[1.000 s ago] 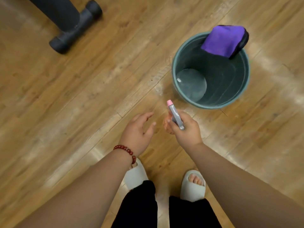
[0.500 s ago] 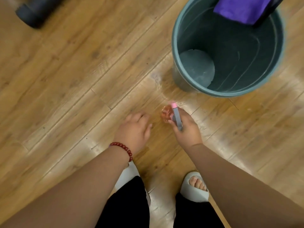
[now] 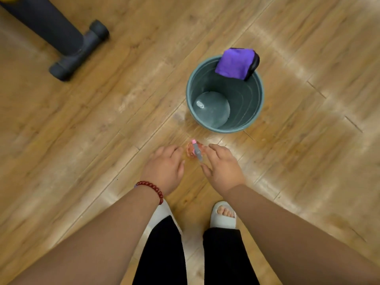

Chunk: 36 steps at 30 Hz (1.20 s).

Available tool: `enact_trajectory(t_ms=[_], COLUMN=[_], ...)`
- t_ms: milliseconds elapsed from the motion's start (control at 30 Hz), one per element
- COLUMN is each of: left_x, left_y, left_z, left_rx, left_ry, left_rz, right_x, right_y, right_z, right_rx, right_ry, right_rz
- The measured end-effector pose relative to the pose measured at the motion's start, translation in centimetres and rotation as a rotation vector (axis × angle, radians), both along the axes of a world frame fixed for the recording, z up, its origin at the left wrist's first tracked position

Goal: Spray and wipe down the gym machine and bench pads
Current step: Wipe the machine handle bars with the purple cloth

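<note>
At the bottom centre of the frame your legs in black trousers (image 3: 162, 254) end in pale slippers (image 3: 223, 221) on the wooden floor (image 3: 308, 140). Just above them your left hand (image 3: 164, 167), with a red bead bracelet (image 3: 152, 188) at the wrist, hangs with its fingers loosely curled and has hold of nothing. Your right hand (image 3: 224, 169) is spread, forefinger and thumb reaching out either side of the small pink spray bottle (image 3: 196, 151), which stands on the floor between your two hands; the fingers are not wrapped round it, and you cannot tell whether they touch it. Beyond the bottle, near the middle of the frame, stands a teal bucket (image 3: 246, 103); its round bottom catches a glint of light. A folded purple cloth (image 3: 235, 63) is draped over its far rim. In the upper left lies the dark grey foot of a gym machine (image 3: 78, 50).
</note>
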<state>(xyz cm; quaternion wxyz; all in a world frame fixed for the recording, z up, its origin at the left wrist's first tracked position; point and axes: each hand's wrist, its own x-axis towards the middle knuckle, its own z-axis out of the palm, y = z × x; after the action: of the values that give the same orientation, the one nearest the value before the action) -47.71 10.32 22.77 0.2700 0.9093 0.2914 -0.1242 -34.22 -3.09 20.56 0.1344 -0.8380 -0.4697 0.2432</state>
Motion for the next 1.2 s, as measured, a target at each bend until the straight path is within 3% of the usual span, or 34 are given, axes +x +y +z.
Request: enact_trajectory(t_ms=[267,467,767,900,1200], left_x=[2.2,6.1,14.4,17.7,21.1], left_y=[1.9,2.9,2.8,3.2,7.8], left_z=[10.8,13.4,9.1,4.8,-5.7], left_rx=[0.053,0.061,-0.030,-0.025,0.032], left_ry=[-0.093,-0.093,0.025,0.041,-0.014], left_rz=[-0.061,-0.031,0.272,0.401,0.537], right_x=[2.8,7.6,18.4,21.6,26.3], right_y=[1.8,3.2,6.3,8.4,13.0], right_z=[12.6,14.6,9.4,5.1,-4.1], right_rx=[-0.005,-0.057,-0.104,-0.019,0.166], right_ry=[-0.001,0.029,0.140,0.138,-0.048], right_rz=[-0.047,-0.089,-0.042,-0.027,-0.029])
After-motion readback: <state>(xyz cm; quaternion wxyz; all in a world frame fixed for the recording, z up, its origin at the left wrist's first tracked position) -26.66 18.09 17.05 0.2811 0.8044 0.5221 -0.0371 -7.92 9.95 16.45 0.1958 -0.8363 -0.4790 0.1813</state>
